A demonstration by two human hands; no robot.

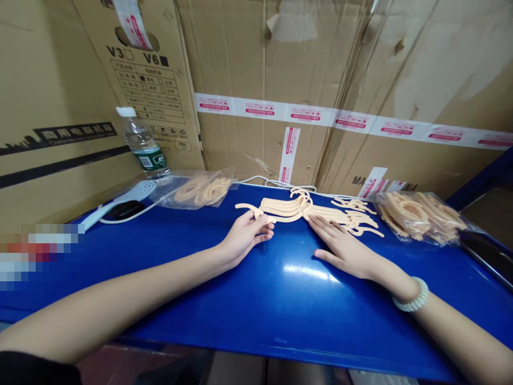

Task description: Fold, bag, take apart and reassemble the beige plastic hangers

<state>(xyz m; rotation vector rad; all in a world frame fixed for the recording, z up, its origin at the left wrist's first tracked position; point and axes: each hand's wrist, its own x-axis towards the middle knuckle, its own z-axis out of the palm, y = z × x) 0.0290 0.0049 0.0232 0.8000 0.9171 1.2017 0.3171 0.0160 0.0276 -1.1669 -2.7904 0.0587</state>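
On the blue table lies a row of beige plastic clothes hangers (282, 206), overlapping, with their curved hooks bunched at the far middle. My left hand (246, 235) is closed, thumb and fingers pinching a slim curved beige hanger piece (245, 206) at the left end of the row. The rest of that piece is partly hidden by the fingers. My right hand (344, 246) lies flat with its fingers stretched out, fingertips touching the near edge of the hangers. Beyond it, more beige curved pieces (355, 206) lie loosely together; their exact shape is hard to make out.
Clear bags of beige pieces lie at the left (204, 190) and right (420, 214). A water bottle (146, 147), a pale blue brush-like object (134, 195), a black oval object (126, 210) and a white cable (272, 182) sit along the back. Cardboard (260, 64) walls the table.
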